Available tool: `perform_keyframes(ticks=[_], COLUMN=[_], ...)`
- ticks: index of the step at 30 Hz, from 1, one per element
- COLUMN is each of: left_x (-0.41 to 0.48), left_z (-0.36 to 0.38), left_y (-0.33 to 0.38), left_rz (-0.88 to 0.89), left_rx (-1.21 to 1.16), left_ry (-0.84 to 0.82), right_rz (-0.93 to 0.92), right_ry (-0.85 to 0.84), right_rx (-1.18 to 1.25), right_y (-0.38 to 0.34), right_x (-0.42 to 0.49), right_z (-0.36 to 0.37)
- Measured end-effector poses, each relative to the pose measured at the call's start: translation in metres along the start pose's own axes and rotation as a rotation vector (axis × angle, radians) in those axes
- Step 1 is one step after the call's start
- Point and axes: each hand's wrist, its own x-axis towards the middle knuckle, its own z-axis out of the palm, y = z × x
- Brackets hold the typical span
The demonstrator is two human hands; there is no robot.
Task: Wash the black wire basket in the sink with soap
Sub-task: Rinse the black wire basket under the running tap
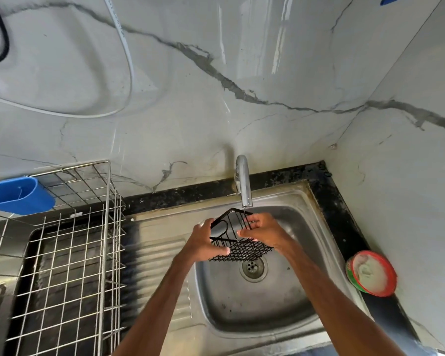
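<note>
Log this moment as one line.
black wire basket: under tap, above sink | left hand: grips basket | right hand: grips basket

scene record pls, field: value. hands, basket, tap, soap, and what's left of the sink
black wire basket: held tilted over sink, just under faucet
left hand: grips basket's left side
right hand: grips basket's right side, near the spout
soap: red-rimmed tub of white paste on counter right of sink, untouched
left of sink: wire dish rack, blue holder at its far edge

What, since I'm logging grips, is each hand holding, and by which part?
Both hold the black wire basket: left hand at its left edge, right hand on its right side.
</note>
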Motion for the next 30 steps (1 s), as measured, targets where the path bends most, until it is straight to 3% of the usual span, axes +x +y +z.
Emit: perform_keyframes(ticks=[4,6,8,15,19,24,28,30], left_x=[-0.007,-0.006,-0.004,0.004,0.006,0.01,0.017,0.019], left_z=[-0.006,0.001,0.009,0.022,0.022,0.02,0.024,0.026], left_y=[0.015,0.023,0.026,0.039,0.04,0.046,0.045,0.042], left_rz=[-0.219,-0.291,-0.305,-0.405,-0.356,-0.357,-0.328,-0.347], left_rx=[-0.38,-0.424,-0.454,-0.626,-0.695,-0.672,-0.662,-0.757], left_ry=[-0.083,-0.054,0.019,0.019,0.085,0.071,0.093,0.087], right_rz=[-0.03,-0.069,-0.093,-0.121,-0.096,-0.273,-0.38,-0.431], right_ry=[0.094,0.119,0.116,0.101,0.109,0.248,0.012,0.01], right_rx=[-0.049,-0.07,-0.078,-0.04,-0.023,-0.281,-0.331,-0.387], right_y=[0.005,0.001,-0.004,-0.013,-0.013,-0.019,-0.015,-0.008], right_x=[-0.003,-0.004,-0.006,-0.007,-0.007,-0.023,-0.033,-0.036], right_z=[0.011,0.015,0.016,0.011,0.008,0.011,0.037,0.05])
